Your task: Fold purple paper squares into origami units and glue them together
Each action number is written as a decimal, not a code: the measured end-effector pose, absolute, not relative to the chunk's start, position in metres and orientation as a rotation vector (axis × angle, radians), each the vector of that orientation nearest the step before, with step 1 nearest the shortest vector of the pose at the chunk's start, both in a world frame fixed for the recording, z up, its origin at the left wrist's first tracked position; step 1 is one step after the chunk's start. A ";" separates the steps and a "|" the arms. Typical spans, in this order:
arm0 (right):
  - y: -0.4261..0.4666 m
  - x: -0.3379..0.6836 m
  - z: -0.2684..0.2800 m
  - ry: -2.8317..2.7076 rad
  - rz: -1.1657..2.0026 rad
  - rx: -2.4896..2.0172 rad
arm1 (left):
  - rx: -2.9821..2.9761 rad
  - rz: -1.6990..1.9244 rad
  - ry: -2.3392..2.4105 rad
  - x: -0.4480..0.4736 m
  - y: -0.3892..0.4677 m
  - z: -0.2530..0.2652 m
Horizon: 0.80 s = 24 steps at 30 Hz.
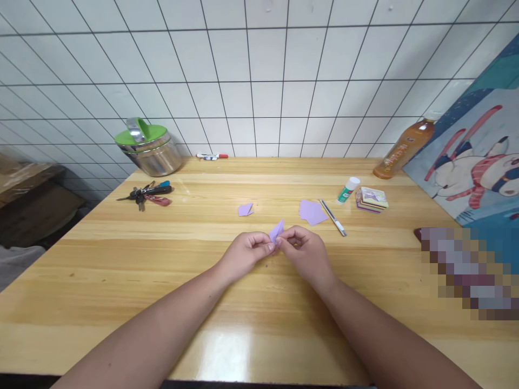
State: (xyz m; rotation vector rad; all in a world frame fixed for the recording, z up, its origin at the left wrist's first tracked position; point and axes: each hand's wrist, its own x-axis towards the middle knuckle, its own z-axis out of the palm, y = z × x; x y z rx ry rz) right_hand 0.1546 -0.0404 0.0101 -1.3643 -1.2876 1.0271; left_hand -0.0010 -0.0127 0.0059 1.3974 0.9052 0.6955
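Between both hands, a little above the wooden table (133,281), is a small folded piece of purple paper (277,230) with a pointed tip facing up. My left hand (249,251) pinches its lower left side with thumb and fingers. My right hand (304,249) pinches its right edge; the fingertips cover part of the fold. Just beyond the left hand lies another folded purple paper piece (245,209). Past the right hand rest several flat purple paper sheets (312,213), with a craft knife (333,218) slanting beside them.
Toward the back right are a glue stick (348,190), a stack of coloured paper (372,199) and an orange drink bottle (404,148). At left sit keys (148,193) and a steel pot with a green lid (150,148). A marker (211,156) lies along the tiled wall.
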 end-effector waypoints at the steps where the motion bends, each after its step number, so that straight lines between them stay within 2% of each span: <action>1: -0.041 0.153 0.010 -1.275 1.030 -1.347 | 1.396 0.711 0.917 -0.001 -0.013 0.007; 12: -0.040 0.155 0.008 -1.194 1.169 -1.205 | 1.349 0.783 0.932 -0.002 -0.013 0.004; 24: -0.037 0.160 0.004 -1.288 1.261 -1.286 | 1.413 0.728 0.928 -0.006 -0.009 -0.001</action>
